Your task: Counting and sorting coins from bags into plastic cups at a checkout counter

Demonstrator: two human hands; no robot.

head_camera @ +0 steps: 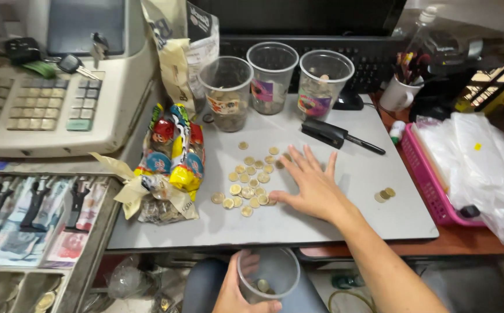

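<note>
Cluttered with a cash register (49, 98) at the left and a pink basket (423, 179) of plastic bags at the right, a grey board (321, 223) is serving as a counting surface, and a loose spread of gold-coloured coins (251, 182) is lying near its middle. The person's right hand (313, 185) is resting flat with fingers splayed and gripping nothing — its thumb side is touching the coins' right edge, as though to rake them together. Below the board's near edge, the left hand (237, 290) is wrapping around a clear plastic cup (266, 278) with a few coins in it, held low where coins could drop in. Three similar cups (272, 75) are standing in a row at the back — apparently kept apart for sorting — and a small pile of coins (384, 195) is sitting well apart to the right.
</note>
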